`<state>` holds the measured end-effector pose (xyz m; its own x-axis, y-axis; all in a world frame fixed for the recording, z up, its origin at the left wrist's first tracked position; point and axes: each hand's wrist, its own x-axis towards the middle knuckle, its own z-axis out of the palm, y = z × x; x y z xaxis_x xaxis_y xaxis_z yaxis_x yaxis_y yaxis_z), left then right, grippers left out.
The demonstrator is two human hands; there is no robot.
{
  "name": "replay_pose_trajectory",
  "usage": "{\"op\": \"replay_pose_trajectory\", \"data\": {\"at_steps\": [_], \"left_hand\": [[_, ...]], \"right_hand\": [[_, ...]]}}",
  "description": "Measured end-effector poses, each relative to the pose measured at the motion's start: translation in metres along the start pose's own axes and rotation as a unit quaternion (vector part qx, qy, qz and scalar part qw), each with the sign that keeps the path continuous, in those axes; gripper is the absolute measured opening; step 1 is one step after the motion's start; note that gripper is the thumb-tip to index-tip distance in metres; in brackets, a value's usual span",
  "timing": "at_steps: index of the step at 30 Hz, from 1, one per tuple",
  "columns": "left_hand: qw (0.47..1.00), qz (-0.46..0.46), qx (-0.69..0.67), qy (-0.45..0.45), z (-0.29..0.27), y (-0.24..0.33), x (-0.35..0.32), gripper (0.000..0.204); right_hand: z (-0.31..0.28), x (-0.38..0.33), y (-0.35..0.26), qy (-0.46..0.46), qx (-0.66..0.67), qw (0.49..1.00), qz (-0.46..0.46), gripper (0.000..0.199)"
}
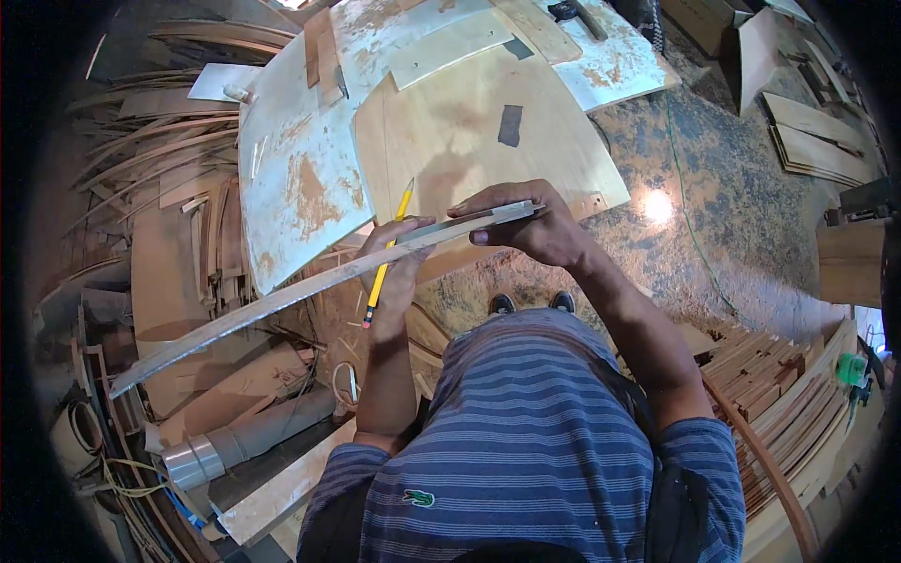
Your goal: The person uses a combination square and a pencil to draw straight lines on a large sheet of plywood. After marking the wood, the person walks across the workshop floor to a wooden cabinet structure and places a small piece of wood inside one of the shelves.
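A long, thin wooden strip (282, 298) is held up before me, running from the far lower left to my right hand. My left hand (404, 274) is closed around its middle. Between that hand's fingers a yellow pencil (405, 203) also sits, its point upward and its eraser end toward me. At the strip's right end my right hand (556, 230) pinches it, thumb below and fingers above. A flat greyish piece (513, 212) lies along the strip there; whether it is metal I cannot tell. Beyond my hands is a plywood sheet (450, 122) with a dark patch (510, 125).
The plywood rests on a stained white worktable (300, 178) with loose boards (450, 52) on top. Curved wood offcuts (188, 131) pile up at left, near a grey pipe (253, 441). Stacked wood strips (770, 375) stand at right. A green cord (690, 220) crosses the dusty floor.
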<state>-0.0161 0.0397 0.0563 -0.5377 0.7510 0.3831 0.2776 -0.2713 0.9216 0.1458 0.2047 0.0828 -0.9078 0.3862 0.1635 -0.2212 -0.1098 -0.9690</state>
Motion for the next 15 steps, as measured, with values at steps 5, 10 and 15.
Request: {"op": "replay_pose_trajectory", "data": {"at_steps": [5,10,15], "left_hand": [[1.000,0.003,-0.013,-0.010,-0.003,-0.005,0.002,0.028],[0.997,0.018,-0.063,-0.050,-0.013,-0.019,0.007,0.024],[0.995,0.062,-0.055,-0.051,-0.009,-0.017,0.011,0.026]], "right_hand": [[0.001,-0.001,-0.002,-0.004,-0.012,1.000,0.003,0.031],[0.004,0.000,0.007,0.005,-0.034,0.998,-0.051,0.030],[0.006,-0.004,0.007,0.017,-0.060,0.995,-0.082,0.033]]}}
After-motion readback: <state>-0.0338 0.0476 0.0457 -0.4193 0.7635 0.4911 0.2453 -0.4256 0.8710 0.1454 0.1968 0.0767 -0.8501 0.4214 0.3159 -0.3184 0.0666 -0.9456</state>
